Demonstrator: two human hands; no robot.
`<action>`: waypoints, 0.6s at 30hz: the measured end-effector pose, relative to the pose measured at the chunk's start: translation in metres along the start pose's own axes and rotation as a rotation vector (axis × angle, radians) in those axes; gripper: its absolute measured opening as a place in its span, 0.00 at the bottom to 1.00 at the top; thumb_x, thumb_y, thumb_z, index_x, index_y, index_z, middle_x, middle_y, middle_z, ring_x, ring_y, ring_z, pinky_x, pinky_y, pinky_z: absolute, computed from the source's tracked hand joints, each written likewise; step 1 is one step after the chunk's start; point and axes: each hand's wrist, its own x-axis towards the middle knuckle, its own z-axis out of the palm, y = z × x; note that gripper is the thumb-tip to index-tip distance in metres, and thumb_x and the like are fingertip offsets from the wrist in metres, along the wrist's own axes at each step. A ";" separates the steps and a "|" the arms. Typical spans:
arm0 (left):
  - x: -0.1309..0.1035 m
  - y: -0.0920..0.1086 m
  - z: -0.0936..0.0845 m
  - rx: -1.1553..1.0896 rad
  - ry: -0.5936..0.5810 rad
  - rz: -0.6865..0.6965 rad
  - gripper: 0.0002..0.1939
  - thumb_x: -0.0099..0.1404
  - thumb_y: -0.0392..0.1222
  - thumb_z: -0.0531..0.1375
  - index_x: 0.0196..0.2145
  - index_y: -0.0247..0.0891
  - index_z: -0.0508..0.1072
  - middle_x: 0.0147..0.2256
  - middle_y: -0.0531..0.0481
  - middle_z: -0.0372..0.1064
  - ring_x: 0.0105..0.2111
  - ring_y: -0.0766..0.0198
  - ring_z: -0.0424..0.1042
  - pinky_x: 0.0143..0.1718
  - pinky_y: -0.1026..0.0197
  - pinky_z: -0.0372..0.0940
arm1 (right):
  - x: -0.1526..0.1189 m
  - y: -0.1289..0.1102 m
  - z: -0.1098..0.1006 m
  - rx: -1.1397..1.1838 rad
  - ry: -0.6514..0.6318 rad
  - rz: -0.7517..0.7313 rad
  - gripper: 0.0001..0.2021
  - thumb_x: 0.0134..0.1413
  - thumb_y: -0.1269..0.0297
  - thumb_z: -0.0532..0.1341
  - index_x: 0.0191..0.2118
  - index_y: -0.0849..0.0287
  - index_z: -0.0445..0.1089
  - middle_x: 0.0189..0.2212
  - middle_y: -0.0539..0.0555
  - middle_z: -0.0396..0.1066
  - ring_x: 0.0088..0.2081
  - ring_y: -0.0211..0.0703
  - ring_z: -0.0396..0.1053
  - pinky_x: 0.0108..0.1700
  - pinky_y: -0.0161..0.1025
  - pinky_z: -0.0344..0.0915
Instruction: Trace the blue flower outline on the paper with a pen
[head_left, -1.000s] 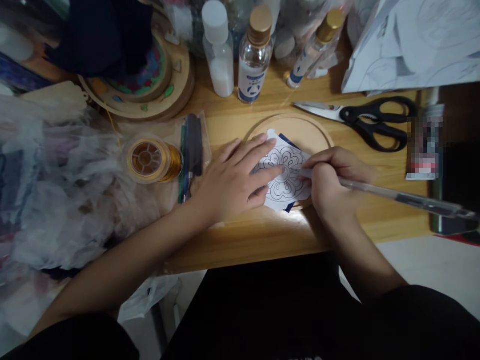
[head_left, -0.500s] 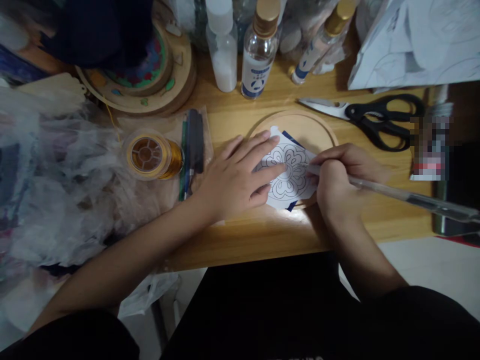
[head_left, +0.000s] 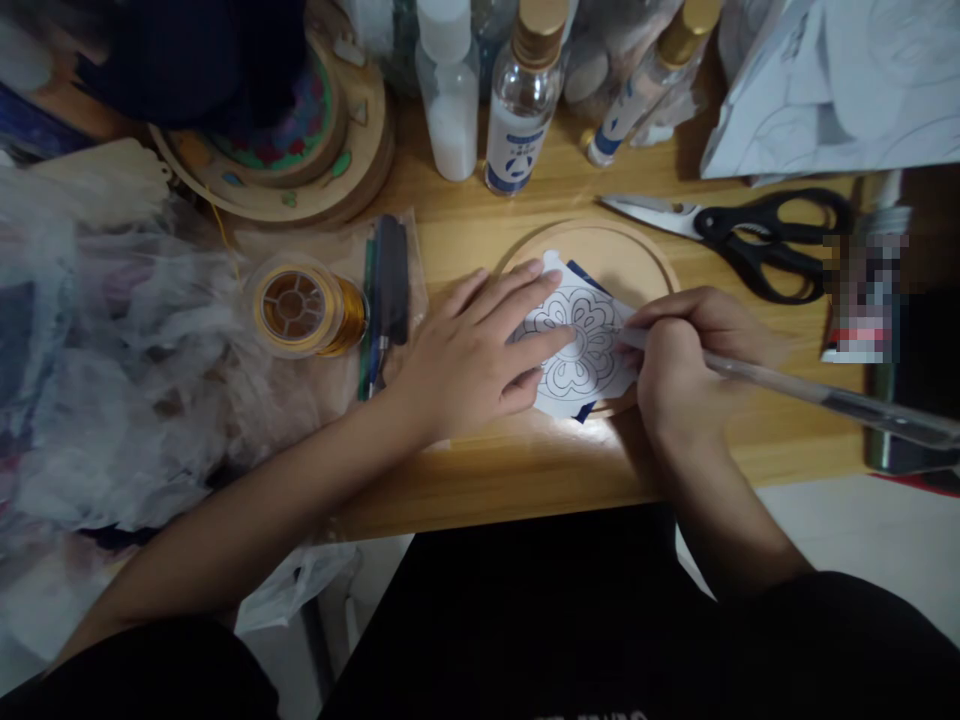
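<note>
A white paper with a printed flower pattern lies over a dark blue sheet on a round wooden plate. My left hand rests flat on the left part of the paper, fingers spread. My right hand is closed round a clear pen, whose tip end points at the right side of the pattern; the tip itself is too small to make out. The pen's long barrel slants off to the right.
Black-handled scissors lie behind and right of the plate. Bottles stand at the back. A gold thread spool, pens and crumpled plastic bags are on the left. A tube lies at right.
The whole view has shifted very slightly. Both hands, the paper and the pen hold nearly the same places.
</note>
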 end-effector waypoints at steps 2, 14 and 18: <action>0.000 0.000 0.000 0.000 0.003 0.004 0.17 0.70 0.39 0.61 0.57 0.44 0.75 0.68 0.40 0.62 0.69 0.47 0.60 0.67 0.39 0.58 | 0.000 0.001 -0.001 -0.001 -0.024 -0.013 0.10 0.46 0.73 0.57 0.24 0.54 0.73 0.20 0.45 0.72 0.21 0.37 0.67 0.26 0.37 0.64; 0.000 -0.001 0.001 -0.023 0.028 0.023 0.17 0.70 0.38 0.62 0.56 0.42 0.76 0.67 0.37 0.63 0.68 0.44 0.61 0.66 0.38 0.59 | 0.001 0.000 -0.001 -0.013 -0.013 -0.049 0.10 0.46 0.74 0.57 0.24 0.54 0.73 0.20 0.45 0.71 0.20 0.36 0.66 0.26 0.37 0.65; 0.000 -0.001 0.002 -0.011 0.032 0.024 0.17 0.70 0.38 0.61 0.56 0.42 0.75 0.67 0.37 0.63 0.68 0.44 0.62 0.66 0.38 0.60 | 0.002 0.003 -0.001 -0.006 0.010 -0.042 0.10 0.45 0.74 0.56 0.23 0.54 0.73 0.19 0.45 0.71 0.20 0.36 0.65 0.25 0.37 0.64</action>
